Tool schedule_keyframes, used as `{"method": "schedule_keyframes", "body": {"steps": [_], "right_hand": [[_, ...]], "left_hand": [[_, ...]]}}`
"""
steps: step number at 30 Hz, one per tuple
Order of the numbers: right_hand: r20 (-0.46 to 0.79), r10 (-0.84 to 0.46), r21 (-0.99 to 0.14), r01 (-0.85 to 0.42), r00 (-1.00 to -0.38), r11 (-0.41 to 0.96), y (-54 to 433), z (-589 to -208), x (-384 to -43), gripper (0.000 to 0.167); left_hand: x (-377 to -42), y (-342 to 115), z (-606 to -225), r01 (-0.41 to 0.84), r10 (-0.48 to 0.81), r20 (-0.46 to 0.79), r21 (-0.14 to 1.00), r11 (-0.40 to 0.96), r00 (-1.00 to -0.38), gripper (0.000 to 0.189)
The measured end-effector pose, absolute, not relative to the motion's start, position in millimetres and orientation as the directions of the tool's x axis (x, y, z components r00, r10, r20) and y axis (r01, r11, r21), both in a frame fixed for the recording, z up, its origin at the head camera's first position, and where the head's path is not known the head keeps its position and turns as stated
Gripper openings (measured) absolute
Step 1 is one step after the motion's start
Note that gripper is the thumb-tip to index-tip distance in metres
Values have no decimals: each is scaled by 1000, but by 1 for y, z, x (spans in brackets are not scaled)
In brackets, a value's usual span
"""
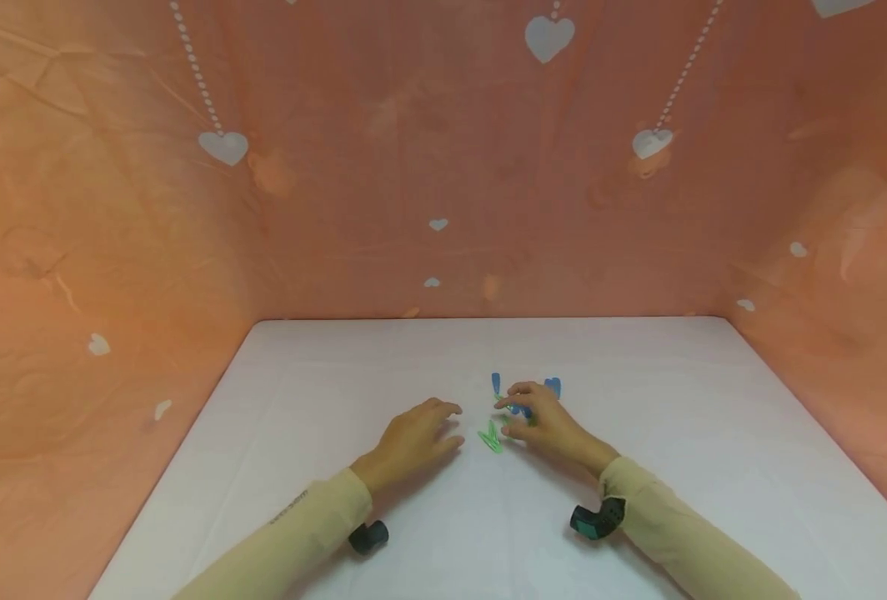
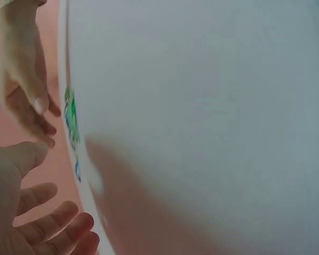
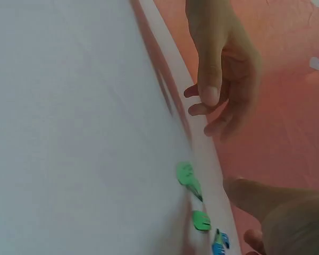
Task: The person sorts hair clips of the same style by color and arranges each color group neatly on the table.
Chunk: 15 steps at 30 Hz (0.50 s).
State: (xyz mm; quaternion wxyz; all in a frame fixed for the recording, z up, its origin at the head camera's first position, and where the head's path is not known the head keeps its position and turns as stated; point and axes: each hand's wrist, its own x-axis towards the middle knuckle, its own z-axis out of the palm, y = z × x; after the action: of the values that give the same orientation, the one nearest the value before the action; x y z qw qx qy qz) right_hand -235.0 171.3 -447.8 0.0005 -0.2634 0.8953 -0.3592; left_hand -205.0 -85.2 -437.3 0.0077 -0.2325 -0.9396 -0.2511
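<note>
Small green leaf-shaped pieces point(image 1: 491, 437) lie on the white table between the two hands, some of them also visible as a green piece point(image 3: 185, 174) in the right wrist view. Several small blue pieces point(image 1: 496, 382) are scattered just beyond, partly covered by the right hand. My right hand point(image 1: 548, 425) hovers over these pieces, fingers spread and loosely bent, gripping nothing. To the left of the green pieces, my left hand point(image 1: 413, 437) is held above the table with thumb and fingers apart and nothing between them.
The white table point(image 1: 323, 375) is enclosed by orange cloth walls point(image 1: 383, 167) printed with pale hearts. Both sleeved forearms come in from the near edge, each with a dark wrist camera point(image 1: 598, 519) at the cuff.
</note>
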Motion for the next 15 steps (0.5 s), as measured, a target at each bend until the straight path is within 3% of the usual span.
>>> {"method": "schedule_keyframes", "body": {"steps": [9,15], "right_hand": [[157,-488,-715,-440,-858,543,167,-457,-239,19],[164,-506,-709,-458,-847,536,167,-462,-241,17]], "left_hand": [[-206,-71,-441,363,438,52,651,667,-898,32],[-209,-65,-446,350,437,51,684,640,-898,26]]}}
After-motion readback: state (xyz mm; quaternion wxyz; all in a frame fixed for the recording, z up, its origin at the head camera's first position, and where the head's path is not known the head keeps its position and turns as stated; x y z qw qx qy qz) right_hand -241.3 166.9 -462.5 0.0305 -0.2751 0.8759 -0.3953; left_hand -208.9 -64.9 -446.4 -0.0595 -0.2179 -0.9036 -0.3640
